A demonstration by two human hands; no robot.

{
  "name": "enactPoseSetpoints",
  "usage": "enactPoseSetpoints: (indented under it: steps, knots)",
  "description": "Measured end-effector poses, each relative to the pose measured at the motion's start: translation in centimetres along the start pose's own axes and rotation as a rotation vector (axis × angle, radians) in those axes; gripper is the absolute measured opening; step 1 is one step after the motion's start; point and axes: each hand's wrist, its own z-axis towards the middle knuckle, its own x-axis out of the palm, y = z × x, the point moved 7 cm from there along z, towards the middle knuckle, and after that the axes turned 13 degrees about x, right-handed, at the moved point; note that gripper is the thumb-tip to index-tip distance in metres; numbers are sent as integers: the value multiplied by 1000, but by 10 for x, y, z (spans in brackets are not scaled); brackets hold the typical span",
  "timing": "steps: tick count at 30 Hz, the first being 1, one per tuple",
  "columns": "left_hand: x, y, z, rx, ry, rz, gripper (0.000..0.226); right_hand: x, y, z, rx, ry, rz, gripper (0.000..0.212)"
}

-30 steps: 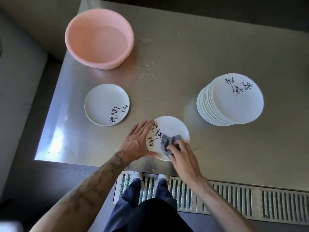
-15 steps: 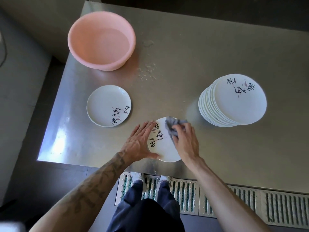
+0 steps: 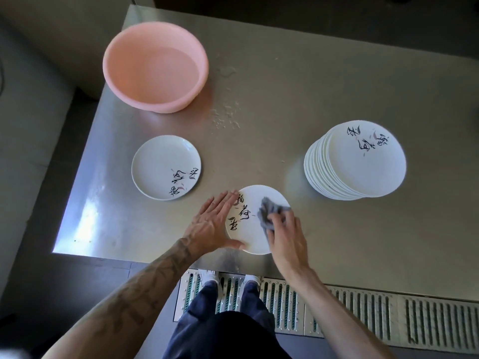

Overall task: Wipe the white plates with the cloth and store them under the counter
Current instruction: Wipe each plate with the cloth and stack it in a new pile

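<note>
A white plate with black brush lettering (image 3: 246, 229) lies near the front edge of the steel counter (image 3: 285, 104). My left hand (image 3: 211, 224) rests flat against the plate's left rim, fingers straight, thumb along its near edge. My right hand (image 3: 285, 235) grips a crumpled grey cloth (image 3: 269, 212) and presses it on the plate's right side. Another single white plate (image 3: 162, 161) sits further left. To the right stands a stack of several white plates (image 3: 363, 156).
A pink plastic basin (image 3: 116, 68) holding water stands at the back left of the counter, with water drops (image 3: 225, 117) beside it. A metal floor grate (image 3: 363, 314) runs below the counter's front edge, where my feet stand.
My right hand has swept the cloth from the plate's middle up to its far right part and slightly back. My left hand has stayed on the rim.
</note>
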Motion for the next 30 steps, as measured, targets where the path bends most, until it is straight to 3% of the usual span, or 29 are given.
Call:
enactPoseSetpoints:
  steps: [5,11,14,18,24,28,30]
  knots:
    - [1,-2,0,19,-1,-9,144,2,6,12,113,-48,91,29]
    - [2,-3,0,25,-13,30,143,19,72,27,-100,94,74,29]
    - [1,-2,-1,28,-30,42,142,18,68,20,-197,134,76,32]
    - [3,-1,0,31,-13,25,143,-13,11,33,24,-44,52,28]
    - [2,-5,-2,32,-32,103,142,0,-5,-37,-85,21,103,22]
    - [7,-20,-8,200,-50,285,131,-15,-24,-32,95,-18,281,26]
    - [11,-27,-10,297,-100,341,114,-28,-31,-30,130,-41,362,27]
